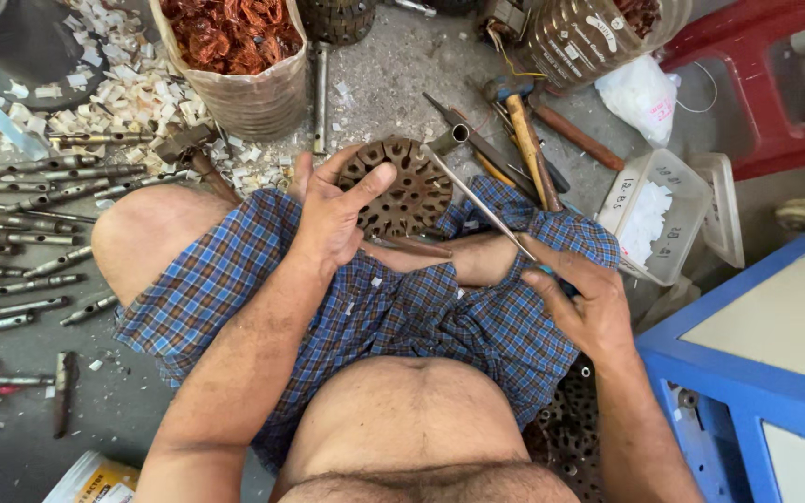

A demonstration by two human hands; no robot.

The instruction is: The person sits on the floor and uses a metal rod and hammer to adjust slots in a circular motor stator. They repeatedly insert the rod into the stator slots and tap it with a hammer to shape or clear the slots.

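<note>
My left hand (333, 212) grips a round, rusty brown slotted metal core (401, 194) and holds it upright between my knees. My right hand (581, 300) rests on my right thigh and holds a long thin metal strip (475, 199). The strip's far end lies against the core's right edge. I sit on the floor in blue checked shorts (393, 307).
Several metal rods (20, 242) lie on the floor at left, among white paper scraps (132, 93). A bag of copper wire (235, 47) stands ahead. Hammers (524, 130) and tools lie at right, beside a clear box of white slips (654, 214). A blue cabinet (757, 373) stands at right.
</note>
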